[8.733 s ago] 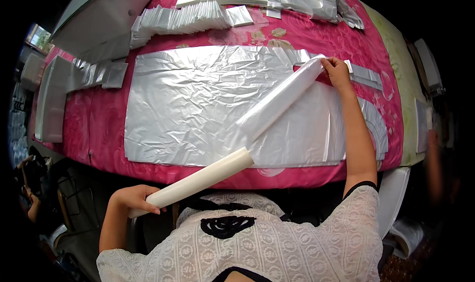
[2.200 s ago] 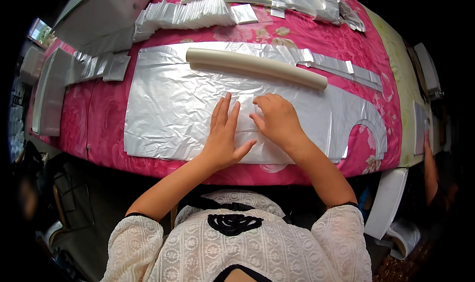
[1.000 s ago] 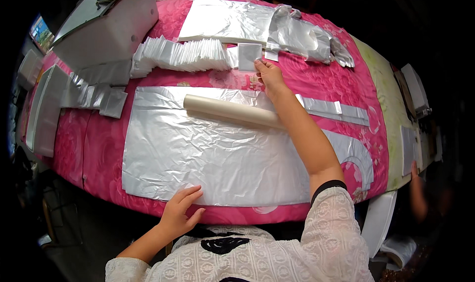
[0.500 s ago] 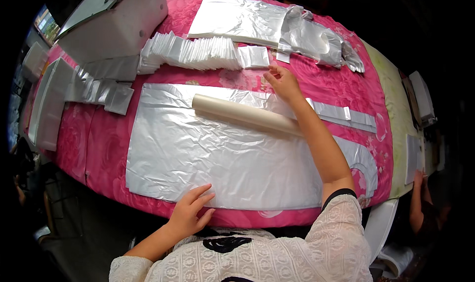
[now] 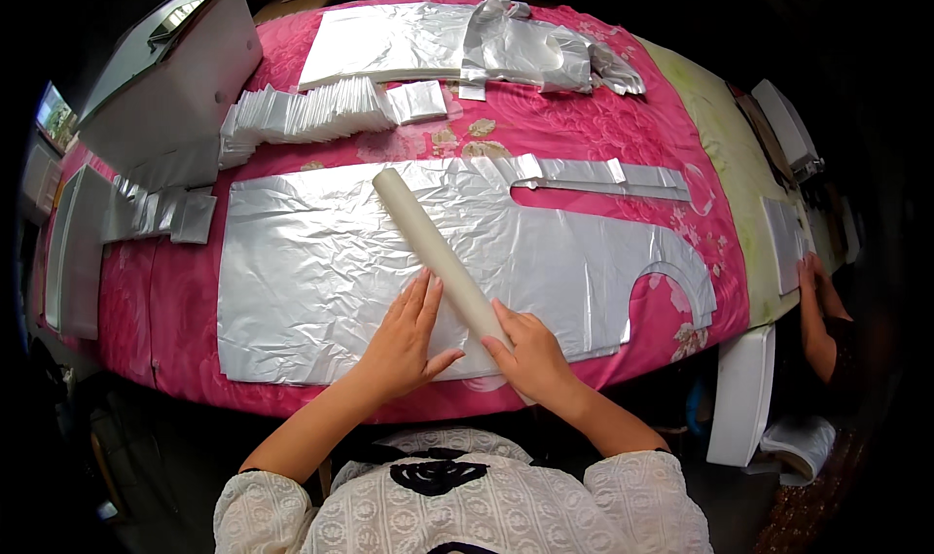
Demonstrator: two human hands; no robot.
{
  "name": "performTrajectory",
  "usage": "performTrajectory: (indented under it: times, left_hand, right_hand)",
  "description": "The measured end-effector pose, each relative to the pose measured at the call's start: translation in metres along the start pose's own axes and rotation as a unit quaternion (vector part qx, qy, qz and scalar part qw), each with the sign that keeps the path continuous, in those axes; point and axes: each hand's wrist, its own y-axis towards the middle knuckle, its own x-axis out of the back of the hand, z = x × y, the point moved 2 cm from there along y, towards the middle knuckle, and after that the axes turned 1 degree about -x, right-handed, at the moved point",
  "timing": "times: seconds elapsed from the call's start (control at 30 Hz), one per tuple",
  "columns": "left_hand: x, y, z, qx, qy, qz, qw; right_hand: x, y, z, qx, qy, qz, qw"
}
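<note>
A stack of silvery-white vest-style plastic bags (image 5: pixel 311 282) lies flat before me, its cut-out handles at the right. Diagonally across it rests a pale cream tube (image 5: pixel 428 238), its near end by the table's front edge. My right hand (image 5: pixel 533 361) is closed around the tube near that end. Flat on the bags, with fingers stretched out and thumb apart, my left hand (image 5: pixel 404 340) is just left of the tube; its fingertips come close to the tube, and I cannot tell whether they touch.
Behind lie a row of small folded white packets (image 5: pixel 311 111) and another pile of silvery bags (image 5: pixel 389 43). A white box (image 5: pixel 180 97) and an upright white tray (image 5: pixel 78 252) stand left on the pink flowered cloth (image 5: pixel 185 301). Another person's hands (image 5: pixel 812 277) touch the table's right edge.
My right hand has come back from the far side and now holds the tube. The tube has swung from nearly crosswise to steeply diagonal. My left hand has moved up onto the bags.
</note>
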Motion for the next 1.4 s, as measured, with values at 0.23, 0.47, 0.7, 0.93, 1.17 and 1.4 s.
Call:
performTrajectory:
  times: [0.23,0.47,0.7,0.93,1.17,1.4]
  left_hand:
    - [-0.023,0.029,-0.009,0.013,0.029,-0.006,0.999]
    - [-0.026,0.031,-0.016,0.022,0.02,0.004,1.0]
    - [-0.033,0.036,-0.027,-0.002,0.015,0.011,1.0]
    - [-0.019,0.037,-0.042,-0.053,-0.064,-0.06,0.995]
    - [-0.011,0.036,-0.02,0.288,-0.63,0.025,0.721]
    - [0.069,-0.036,0.094,0.387,-0.498,0.015,0.776]
  right_hand:
    - [0.015,0.016,-0.063,0.099,-0.147,-0.074,0.981]
    - [0.134,0.003,-0.223,-0.094,-0.244,-0.235,0.936]
    - [0.18,-0.033,-0.269,-0.155,-0.301,-0.375,0.863]
    - [0.108,0.002,-0.103,-0.084,0.037,-0.346,0.934]
    - [0.001,-0.007,0.034,0.195,0.171,-0.034,0.965]
    - [0.01,-0.052,0.036,0.074,-0.092,-0.072,0.99]
